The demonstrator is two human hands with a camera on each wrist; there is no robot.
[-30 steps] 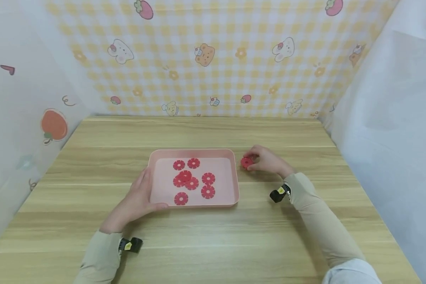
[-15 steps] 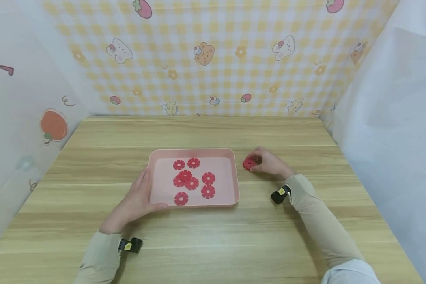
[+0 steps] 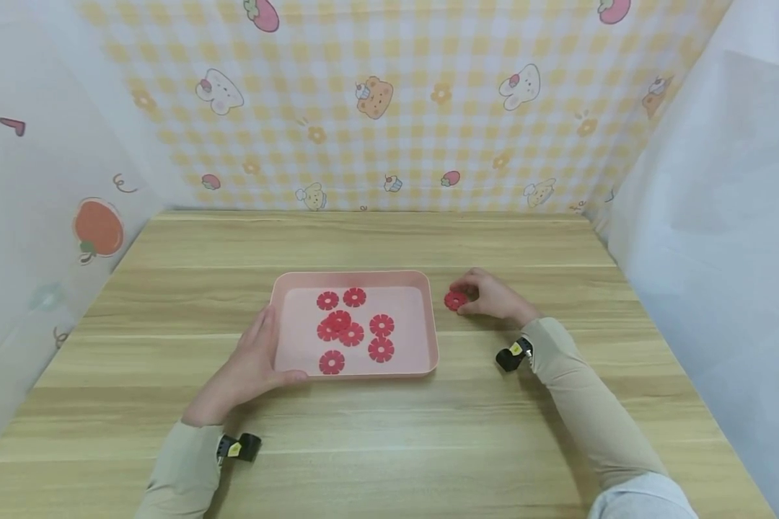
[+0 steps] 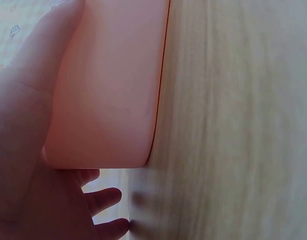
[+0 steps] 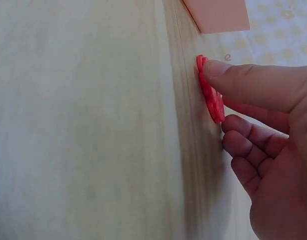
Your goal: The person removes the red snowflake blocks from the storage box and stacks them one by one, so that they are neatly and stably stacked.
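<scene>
Ok, wood-grain desk (image 3: 389, 447) w/ pink tray (image 3: 409, 313) approx mid; L hand (image 3: 248, 362) spread at tray's near-left corner, thumb on front wall, fingers along L side; R hand (image 3: 491, 297) just R of tray, pinching red notched disc (image 3: 455, 300), can't tell if 1 or stacked; 8 similar discs (image 3: 381, 349) in tray, some overlapping

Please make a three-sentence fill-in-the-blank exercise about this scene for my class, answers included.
The notched discs in the tray and right hand are coloured ____.
The left hand touches the tray's near edge with its ____.
The wall cloth has checks of white and ____.
Missing words: red; thumb; yellow.
</scene>
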